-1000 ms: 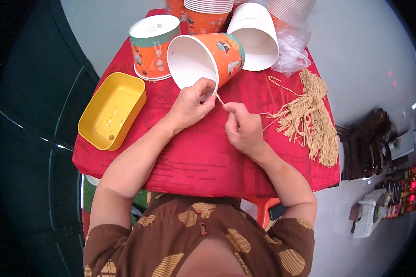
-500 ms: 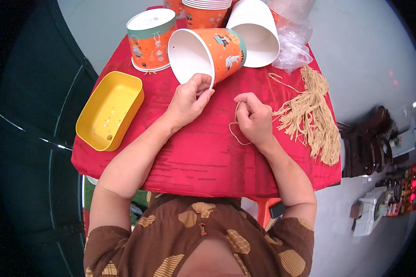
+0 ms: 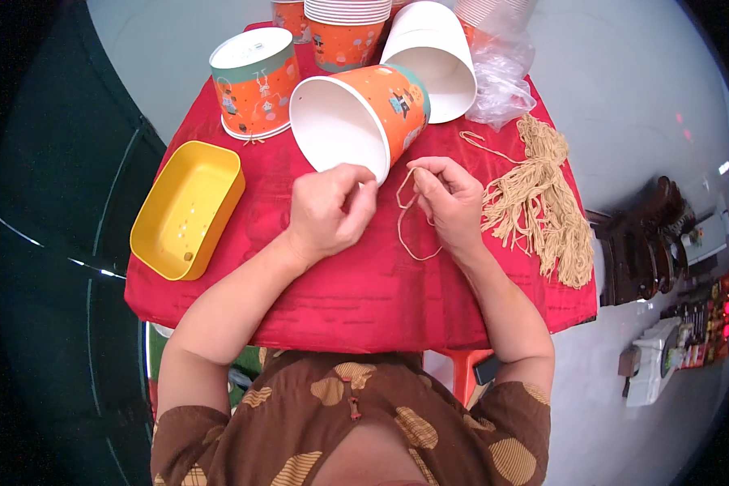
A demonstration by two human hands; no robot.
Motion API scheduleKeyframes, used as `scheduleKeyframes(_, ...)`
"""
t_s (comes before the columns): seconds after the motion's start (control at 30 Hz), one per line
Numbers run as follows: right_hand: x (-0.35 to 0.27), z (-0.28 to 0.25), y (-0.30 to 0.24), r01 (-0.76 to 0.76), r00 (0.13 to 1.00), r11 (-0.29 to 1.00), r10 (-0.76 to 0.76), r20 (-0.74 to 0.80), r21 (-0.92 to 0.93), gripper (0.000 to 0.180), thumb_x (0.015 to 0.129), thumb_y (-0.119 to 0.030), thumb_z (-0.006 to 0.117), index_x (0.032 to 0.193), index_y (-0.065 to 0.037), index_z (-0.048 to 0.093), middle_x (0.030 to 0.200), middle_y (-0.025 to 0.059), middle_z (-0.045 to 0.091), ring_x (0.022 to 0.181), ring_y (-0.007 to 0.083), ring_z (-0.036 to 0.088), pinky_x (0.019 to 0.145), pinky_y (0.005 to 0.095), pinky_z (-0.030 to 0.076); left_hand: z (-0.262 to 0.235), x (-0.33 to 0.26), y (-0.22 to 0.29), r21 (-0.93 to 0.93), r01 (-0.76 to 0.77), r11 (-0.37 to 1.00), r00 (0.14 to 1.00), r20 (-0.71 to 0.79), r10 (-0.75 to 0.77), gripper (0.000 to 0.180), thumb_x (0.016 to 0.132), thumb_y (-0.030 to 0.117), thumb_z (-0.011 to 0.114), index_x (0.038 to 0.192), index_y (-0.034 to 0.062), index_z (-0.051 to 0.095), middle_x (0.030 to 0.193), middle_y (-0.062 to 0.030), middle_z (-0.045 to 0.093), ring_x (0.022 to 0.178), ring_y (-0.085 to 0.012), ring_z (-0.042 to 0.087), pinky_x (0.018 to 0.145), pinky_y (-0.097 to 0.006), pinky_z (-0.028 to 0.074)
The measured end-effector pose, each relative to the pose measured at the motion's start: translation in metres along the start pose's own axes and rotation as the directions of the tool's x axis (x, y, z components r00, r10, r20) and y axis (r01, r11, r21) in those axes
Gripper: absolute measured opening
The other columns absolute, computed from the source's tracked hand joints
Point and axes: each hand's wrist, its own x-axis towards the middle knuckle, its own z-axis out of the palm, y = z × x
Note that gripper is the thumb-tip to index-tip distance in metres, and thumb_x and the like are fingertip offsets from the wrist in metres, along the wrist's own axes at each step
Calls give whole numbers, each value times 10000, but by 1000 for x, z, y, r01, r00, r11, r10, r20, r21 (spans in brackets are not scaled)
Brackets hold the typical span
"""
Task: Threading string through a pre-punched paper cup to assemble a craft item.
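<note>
An orange, white-lined paper bucket [image 3: 405, 109] lies on its side on the table, its mouth turned toward me and to the left. At its lower rim is my left hand [image 3: 330, 212], fingers curled and thumb against the edge; the fingertips are partly hidden. Just right of the rim, my right hand [image 3: 452, 204] pinches a thin tan string [image 3: 402, 231], which hangs in a loose loop. A bundle of similar tan strings [image 3: 543, 202] lies to the right of that hand, with one strand trailing off its far end.
A yellow rectangular tub [image 3: 188, 202] holding small bits stands at left. Behind it is an upside-down orange paper bucket [image 3: 257, 85]. Farther back are stacked buckets [image 3: 347, 36], a white-lined bucket on its side [image 3: 433, 69] and a clear plastic bag [image 3: 500, 85]. Red cloth [image 3: 356, 300] covers the table.
The bucket's mouth has tipped lower and toward me. My left hand has moved slightly down with its rim. My right hand has turned, raising the string's end close to the rim.
</note>
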Motion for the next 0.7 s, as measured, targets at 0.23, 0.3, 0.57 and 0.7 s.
scheduleKeyframes(0.23,-5,6,-2,303,953,933,-290,89,-196,102,926,-24,614,988,4,689,745,-46,582,621,8,472,545,175,360,11,-10,9,-191,509,839,835,348,-427,149,866,85,702,970,-9,651,582,-13,554,516,-52,499,482,-243,404)
scheduleKeyframes(0.3,-2,1,-7,294,955,916,-290,57,-272,95,916,-18,614,977,4,684,762,-30,595,639,14,491,554,180,378,14,-11,8,-348,655,671,754,365,-547,103,902,71,659,954,-18,657,622,24,562,582,-25,463,521,-225,397)
scheduleKeyframes(0.57,16,-30,-5,253,948,825,-316,-40,-505,54,839,13,586,838,13,640,706,8,574,567,56,489,504,229,377,14,-13,2,-244,652,718,744,389,-544,104,910,82,645,899,-19,667,698,12,617,626,-39,502,555,-234,426)
scheduleKeyframes(0.7,24,-32,-1,500,808,592,-582,93,-633,61,805,9,571,772,22,621,703,66,580,537,131,514,507,272,408,14,-12,1,-185,550,814,811,350,-468,93,897,66,644,875,-24,654,698,-57,635,636,-85,545,574,-264,449)
